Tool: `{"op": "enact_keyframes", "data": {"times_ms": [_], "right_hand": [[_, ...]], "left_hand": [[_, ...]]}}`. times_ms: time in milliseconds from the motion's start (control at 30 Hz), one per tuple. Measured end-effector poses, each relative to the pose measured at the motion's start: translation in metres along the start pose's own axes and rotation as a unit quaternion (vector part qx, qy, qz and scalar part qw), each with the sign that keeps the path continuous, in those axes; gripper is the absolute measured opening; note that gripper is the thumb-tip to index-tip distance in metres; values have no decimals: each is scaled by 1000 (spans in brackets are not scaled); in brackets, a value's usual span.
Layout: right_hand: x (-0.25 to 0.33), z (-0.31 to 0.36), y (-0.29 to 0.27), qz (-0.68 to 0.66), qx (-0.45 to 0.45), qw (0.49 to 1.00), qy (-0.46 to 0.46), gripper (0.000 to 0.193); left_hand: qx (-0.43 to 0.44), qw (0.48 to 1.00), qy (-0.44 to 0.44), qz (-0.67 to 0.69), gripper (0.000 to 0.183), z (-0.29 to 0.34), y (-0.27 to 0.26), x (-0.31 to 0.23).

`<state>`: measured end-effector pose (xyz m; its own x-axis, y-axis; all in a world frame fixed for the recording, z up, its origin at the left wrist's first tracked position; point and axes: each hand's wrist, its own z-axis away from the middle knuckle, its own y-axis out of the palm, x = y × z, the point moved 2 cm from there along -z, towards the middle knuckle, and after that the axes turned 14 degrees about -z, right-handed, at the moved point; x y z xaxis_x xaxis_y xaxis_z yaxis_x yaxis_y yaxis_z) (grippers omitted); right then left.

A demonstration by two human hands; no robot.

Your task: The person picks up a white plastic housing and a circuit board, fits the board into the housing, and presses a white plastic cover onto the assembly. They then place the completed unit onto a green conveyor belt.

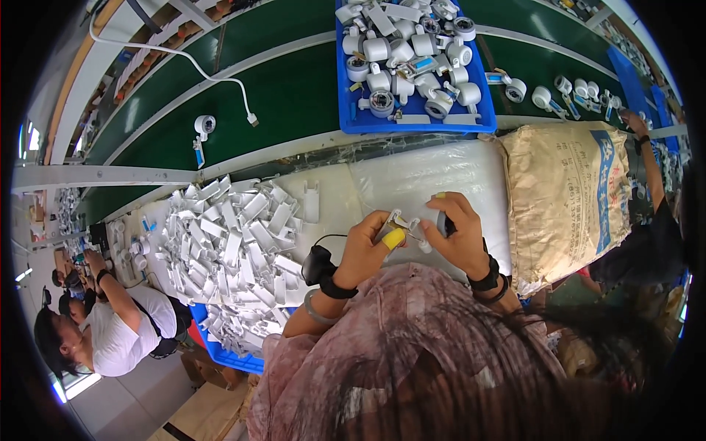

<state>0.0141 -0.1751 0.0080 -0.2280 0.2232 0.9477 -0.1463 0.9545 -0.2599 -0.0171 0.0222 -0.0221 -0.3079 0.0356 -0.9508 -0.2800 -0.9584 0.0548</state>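
Above my lap, both hands meet over one small white plastic device [414, 229], whose narrow stem shows between them. My left hand [365, 248] pinches the stem end, with a yellow cover on its thumb. My right hand [465, 237] curls round the other end, where a dark round part [446, 223] shows beside the fingers; a fingertip there has a yellow cover too. The fingers hide much of the device. Left of my hands, a large heap of white plastic covers [239, 231] lies on the table, one cover [312, 202] apart from it.
A blue tray [419, 128] full of white round-headed devices stands ahead on the green conveyor [294, 88]. One device [204, 126] and a white cable [213, 78] lie further left. A brown paper sack [559, 198] is at right. Co-workers [121, 331] sit at both sides.
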Motion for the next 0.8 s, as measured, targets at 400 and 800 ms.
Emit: {"op": "enact_keyframes", "data": {"times_ms": [400,800], "right_hand": [[3,0,1,20,16,1000,-10,33],[-2,-1,3,40,9,998,-42,31]], "left_hand": [[23,999,32,34,21,-1,0,2],[43,999,14,29,23,-3,-5,5]]}}
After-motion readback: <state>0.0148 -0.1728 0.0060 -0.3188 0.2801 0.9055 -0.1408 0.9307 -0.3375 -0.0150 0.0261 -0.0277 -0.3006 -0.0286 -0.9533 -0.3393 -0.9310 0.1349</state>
